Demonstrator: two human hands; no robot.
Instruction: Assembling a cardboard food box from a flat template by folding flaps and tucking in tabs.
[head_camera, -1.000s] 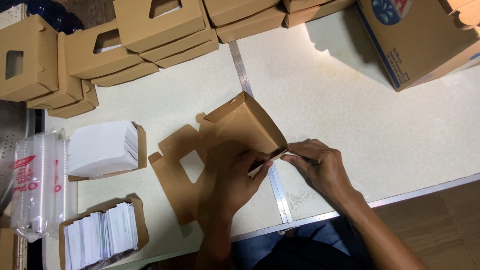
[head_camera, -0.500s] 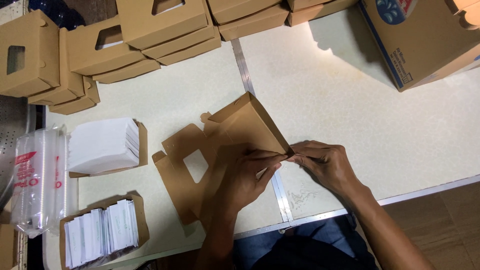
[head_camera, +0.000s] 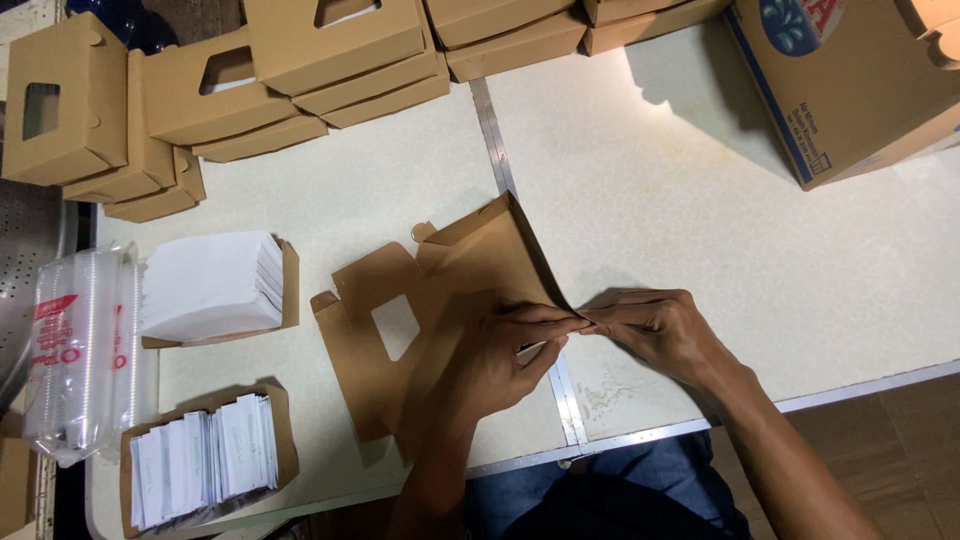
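Two hands pinch one corner of a flat brown box blank at the middle of the frame, folding it up off the table.

At far left a sleeve of clear cups lies on its side; beside it a stack of white paper and a tray of small white packets sit within reach; finished brown boxes line the top edge, out of the way; the box blank lies mid-table, one panel raised; the left hand and right hand meet fingertip to fingertip, closed tight on the same corner, apparently to crease it; a large carton stands upper right.
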